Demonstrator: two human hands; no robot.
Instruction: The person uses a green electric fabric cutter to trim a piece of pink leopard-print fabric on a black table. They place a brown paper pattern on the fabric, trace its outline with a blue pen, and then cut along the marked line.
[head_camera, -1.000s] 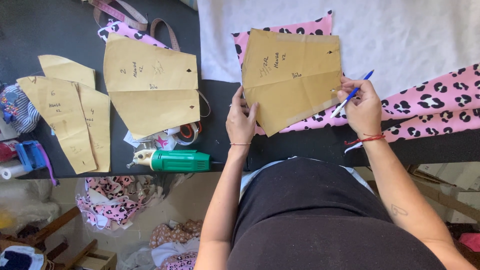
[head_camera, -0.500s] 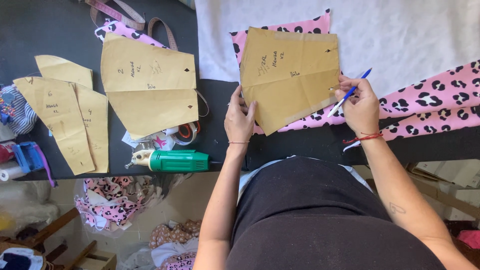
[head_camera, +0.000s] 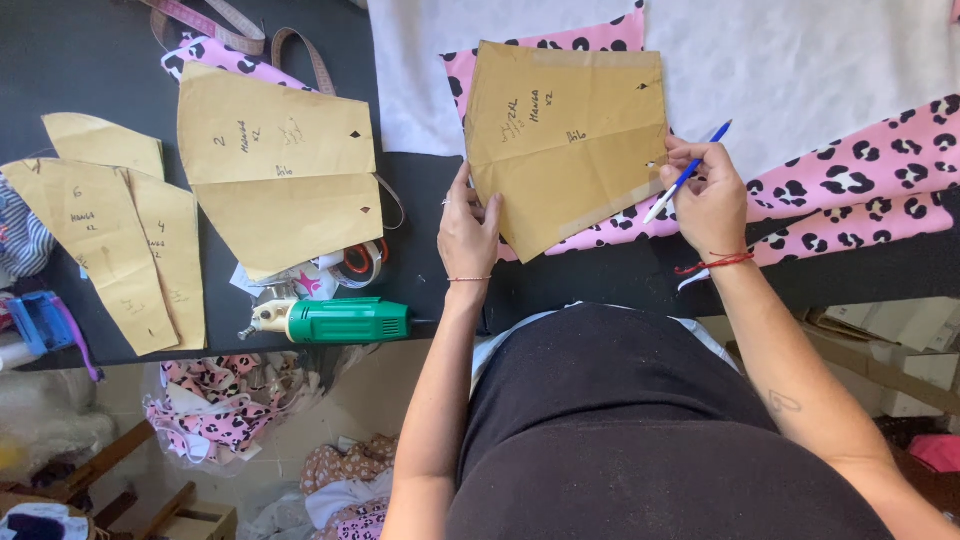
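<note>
left hand (head_camera: 468, 232) pressing flat, fingers spread, on brown paper pattern (head_camera: 565, 140) over pink leopard fabric (head_camera: 850, 185); right hand (head_camera: 708, 195) pinching blue pen (head_camera: 688, 172) at pattern edge; green cutting tool (head_camera: 335, 320) lying near left.

Five brown paper patterns (head_camera: 570, 140), one pen (head_camera: 688, 172), one green tool (head_camera: 340, 320).

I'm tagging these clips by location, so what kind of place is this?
Probably a small sewing or garment-cutting workshop: brown paper pattern pieces lie on a black table, with pink leopard-print fabric and a green handheld electric cutter.
</note>
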